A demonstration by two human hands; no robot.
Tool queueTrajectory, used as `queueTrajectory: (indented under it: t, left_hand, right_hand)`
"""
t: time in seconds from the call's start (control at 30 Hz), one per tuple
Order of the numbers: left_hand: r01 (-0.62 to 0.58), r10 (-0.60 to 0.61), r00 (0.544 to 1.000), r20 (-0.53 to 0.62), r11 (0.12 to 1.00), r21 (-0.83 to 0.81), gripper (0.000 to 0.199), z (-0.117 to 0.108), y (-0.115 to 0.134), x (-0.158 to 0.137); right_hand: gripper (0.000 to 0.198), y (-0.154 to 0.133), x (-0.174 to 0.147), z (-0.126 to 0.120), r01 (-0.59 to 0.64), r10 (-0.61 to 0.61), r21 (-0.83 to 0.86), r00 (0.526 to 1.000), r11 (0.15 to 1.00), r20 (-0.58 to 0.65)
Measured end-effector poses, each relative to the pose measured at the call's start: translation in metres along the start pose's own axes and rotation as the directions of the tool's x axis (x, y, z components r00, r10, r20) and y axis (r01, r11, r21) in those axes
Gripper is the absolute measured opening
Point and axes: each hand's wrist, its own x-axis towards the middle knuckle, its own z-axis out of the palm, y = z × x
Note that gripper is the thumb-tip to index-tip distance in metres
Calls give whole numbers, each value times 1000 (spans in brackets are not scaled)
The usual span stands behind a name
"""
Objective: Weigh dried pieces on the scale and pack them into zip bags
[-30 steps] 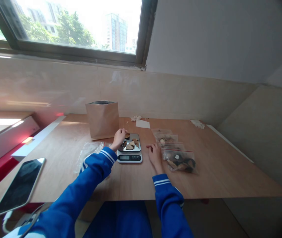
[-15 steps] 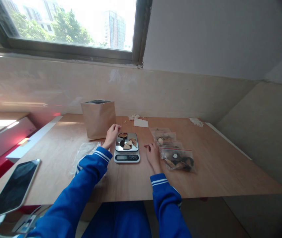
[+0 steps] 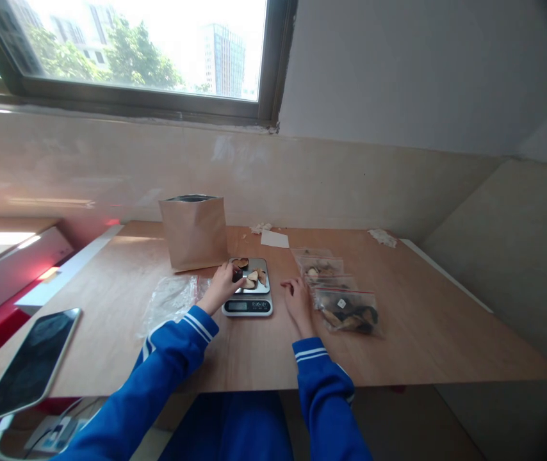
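Note:
My left hand (image 3: 223,287) reaches over the left side of a digital kitchen scale (image 3: 247,308), its fingers closed in a pinch on a dark dried piece (image 3: 237,275). On the scale's metal plate lie several other dried slices: a brown-rimmed one (image 3: 240,263) at the back and pale ones (image 3: 251,280) towards the right. My right hand (image 3: 297,299) rests on the table right of the scale, fingers loosely apart and holding nothing. Close beside it is a zip bag (image 3: 348,312) of dark and brown dried pieces, with more filled zip bags (image 3: 321,267) behind.
A brown paper bag (image 3: 194,234) stands upright with its top open, behind and left of the scale. Clear plastic bags (image 3: 170,301) lie left of it. A white card (image 3: 275,239) and crumpled scraps (image 3: 382,237) are towards the back. A tablet (image 3: 28,365) sits at the left edge.
My left hand has come down and nearer from the plate's back left corner to the dark dried piece, its fingers closing there. My right hand has stayed in place.

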Motion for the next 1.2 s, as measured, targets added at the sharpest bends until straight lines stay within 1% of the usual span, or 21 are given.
queueTrajectory:
  t: [0.1,0.2,0.27,0.33,0.43,0.53,0.6,0.63,0.67,0.73,0.8,0.87,0.9,0.93,0.97,1.0,1.07,1.1,1.13,1.2]
  left_hand:
    - [18,-17,1000,11,998,-56,21,-1,2,2]
    - [26,-28,999,-20,995,-91,28,-7,0,2]
    - [32,-37,997,-63,997,-67,31,-12,-2,0]
    - [42,-42,995,-89,999,-10,30,-14,-5,-3]
    - [43,-37,996,-80,997,65,27,-9,-7,-8]
    - [53,-50,997,-63,998,45,27,-3,-1,-10]
    - [72,-72,994,-78,997,-2,28,-7,8,-9]
    - [76,-78,992,-100,997,-18,28,-13,14,-7]
    - [69,-71,987,-147,997,-22,27,-22,21,-5]
    - [34,-26,964,-265,999,24,22,-49,35,3]
    - [2,43,905,-423,995,104,23,-81,48,16]
    - [5,119,800,-588,979,204,30,-112,54,33]
    - [13,156,767,-622,966,257,33,-125,53,43]
    - [20,184,761,-622,952,306,33,-136,51,53]
    - [24,205,776,-596,936,352,32,-143,46,63]
    - [24,218,807,-549,917,399,30,-148,40,71]
    - [-9,242,881,-406,867,498,27,-152,26,83]
    - [-33,255,902,-349,846,533,29,-153,21,85]
    - [-49,265,912,-314,830,556,31,-153,17,85]
    - [-55,269,917,-295,818,573,36,-155,15,79]
  right_hand:
    - [30,-1,0,0,-3,3,2,1000,1000,-4]
    - [29,-2,-1,-1,-5,5,4,1000,1000,-2]
    - [29,-2,-1,-1,-5,5,4,1000,1000,0]
    - [29,-2,0,-1,-8,8,6,1000,1000,0]
    - [29,-2,0,-1,-10,10,9,1000,1000,-5]
    - [28,-2,-1,-1,-7,7,23,1000,1000,-7]
    - [28,-1,-1,-1,-7,7,38,1000,999,-8]
    - [29,-1,-1,-1,-9,9,44,1000,999,-7]
    - [29,-1,-1,-1,-11,11,46,1000,999,-6]
    - [29,-1,-1,-1,-18,18,45,1000,999,-2]
    - [29,0,-1,0,-21,21,39,1000,999,1]
    - [28,0,-1,0,-18,18,39,1000,999,2]
    - [28,0,0,0,-16,16,41,1000,999,1]
    - [28,0,0,0,-14,14,41,1000,999,0]
    - [28,0,0,-1,-13,13,39,1000,999,-3]
    - [28,-1,0,-1,-12,12,34,1000,999,-5]
    - [28,-2,-1,-1,-13,13,18,1000,1000,-11]
    - [28,-2,-1,-2,-13,13,13,1000,1000,-14]
    - [28,-3,-1,-2,-13,13,10,1000,1000,-15]
    - [28,-3,-1,-2,-13,13,10,1000,1000,-13]
